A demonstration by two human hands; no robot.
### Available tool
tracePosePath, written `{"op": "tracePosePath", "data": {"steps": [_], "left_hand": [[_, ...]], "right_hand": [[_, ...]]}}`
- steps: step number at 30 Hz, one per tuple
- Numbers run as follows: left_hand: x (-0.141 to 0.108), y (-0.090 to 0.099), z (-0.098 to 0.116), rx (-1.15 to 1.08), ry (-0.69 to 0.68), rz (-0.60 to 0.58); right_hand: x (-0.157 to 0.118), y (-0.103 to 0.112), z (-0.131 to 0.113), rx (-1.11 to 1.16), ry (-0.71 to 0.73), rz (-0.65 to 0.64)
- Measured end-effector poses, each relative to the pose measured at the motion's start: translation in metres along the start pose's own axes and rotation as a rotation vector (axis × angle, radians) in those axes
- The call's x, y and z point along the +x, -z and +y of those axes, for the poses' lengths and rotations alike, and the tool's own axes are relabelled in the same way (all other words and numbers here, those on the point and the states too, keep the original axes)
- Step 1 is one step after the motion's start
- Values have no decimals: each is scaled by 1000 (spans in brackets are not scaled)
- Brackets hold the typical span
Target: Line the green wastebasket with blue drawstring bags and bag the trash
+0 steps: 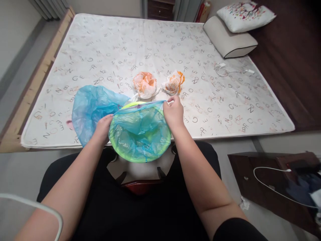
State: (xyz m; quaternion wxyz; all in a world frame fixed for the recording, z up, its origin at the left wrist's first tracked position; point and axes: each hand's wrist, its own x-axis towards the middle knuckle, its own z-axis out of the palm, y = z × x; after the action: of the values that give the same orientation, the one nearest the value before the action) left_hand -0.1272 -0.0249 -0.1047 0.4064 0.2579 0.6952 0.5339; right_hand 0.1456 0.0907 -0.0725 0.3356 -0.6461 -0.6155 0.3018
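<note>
Left hand [102,129]: closed on the edge of the blue plastic liner [94,113], at the left side of the bin opening.
Right hand [174,112]: fingers [173,99] clenched on the opposite liner edge, at the far right of the bin rim.
Lime-green bin [117,145]: round, opening upward, between the forearms, at the near edge of the mattress.
Liner: partly inside the bin; loose excess lies to the left, on the mattress.
White-and-orange plastic bags [144,85] [173,83]: two bundles on the mattress, just beyond the bin, beside each other.
Lettered mattress [220,110]: landmark; white, printed with scattered letters.
White cable [233,71]: on the mattress, right of the bundles.
Cushions [229,36] [245,15]: two, beyond the mattress's far right corner.
Dark wooden surface [250,180]: below the mattress's right side.
</note>
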Motion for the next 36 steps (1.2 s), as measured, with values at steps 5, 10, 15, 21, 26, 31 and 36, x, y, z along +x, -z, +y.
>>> {"op": "tracePosePath", "data": {"steps": [5, 10, 15, 21, 26, 31, 36], "left_hand": [[-8, 8, 4, 59, 83, -210], [-7, 16, -1, 145, 153, -276], [0, 22, -13, 219, 124, -188], [9, 32, -26, 505, 106, -299], [9, 35, -25, 541, 36, -290], [10, 35, -19, 540, -81, -69], [4, 31, -6, 411, -206, -56]], "right_hand": [[5, -4, 7, 186, -68, -325], [2, -16, 15, 495, -217, -617], [7, -27, 23, 266, -220, -537], [16, -31, 38, 189, -239, -385], [16, -14, 43, 467, -165, -241], [-7, -3, 41, 331, -28, -369], [-42, -10, 47, 180, -29, -372]]}}
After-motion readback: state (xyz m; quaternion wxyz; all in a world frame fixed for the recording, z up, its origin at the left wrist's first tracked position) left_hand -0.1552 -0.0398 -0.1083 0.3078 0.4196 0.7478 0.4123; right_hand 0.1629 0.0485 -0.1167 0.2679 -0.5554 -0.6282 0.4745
